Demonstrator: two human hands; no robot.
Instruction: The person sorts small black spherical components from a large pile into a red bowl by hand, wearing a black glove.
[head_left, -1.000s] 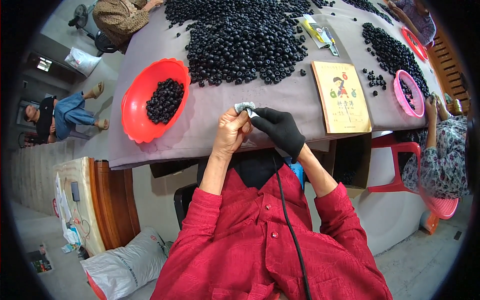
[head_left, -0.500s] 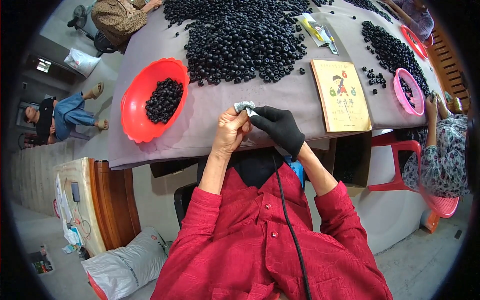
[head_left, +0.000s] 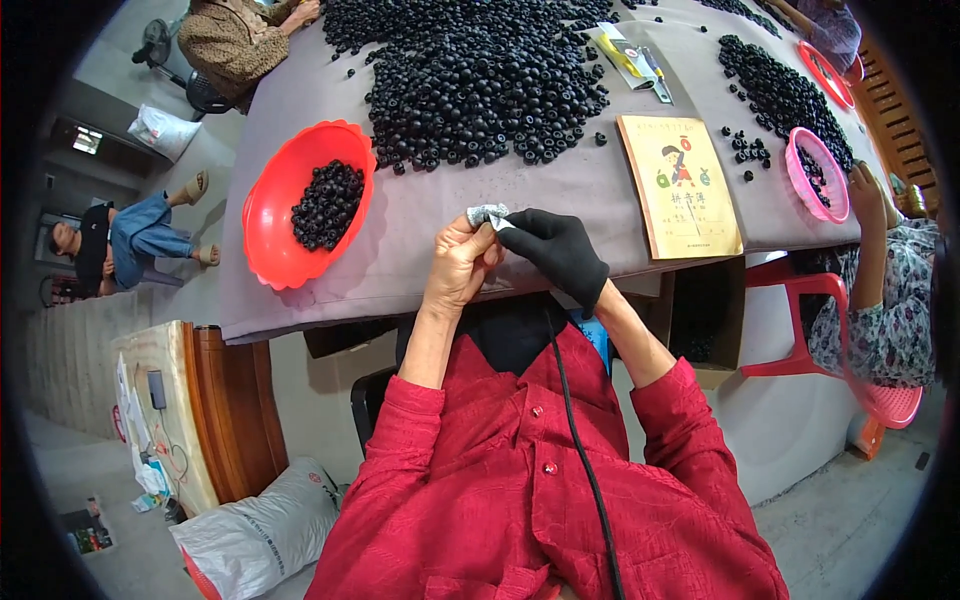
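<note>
Both hands meet just over the table's near edge. My left hand [head_left: 463, 258] is bare, its fingers curled and pinched together. At its fingertips is a small grey-white crumpled strip [head_left: 485, 213], which looks like tape or cloth; whether it wraps a finger or is only held, I cannot tell. My right hand [head_left: 556, 255] wears a black glove and pinches the strip's white end from the right. Beyond them lies a large heap of small round black pieces with holes [head_left: 485, 100]. A red scalloped bowl [head_left: 270, 225] to the left holds more of these pieces.
Right of my hands lies a yellow booklet [head_left: 680, 225], with a cutter and its packet [head_left: 637, 62] behind it. A pink basket [head_left: 838, 205] and another black heap [head_left: 770, 90] are farther right. Co-workers sit around the grey-covered table [head_left: 500, 185]. A black cord [head_left: 580, 440] hangs down my front.
My hands keep nearly the same pinch on the strip. The view has shifted slightly. At the right, a co-worker's arm has moved near the pink basket.
</note>
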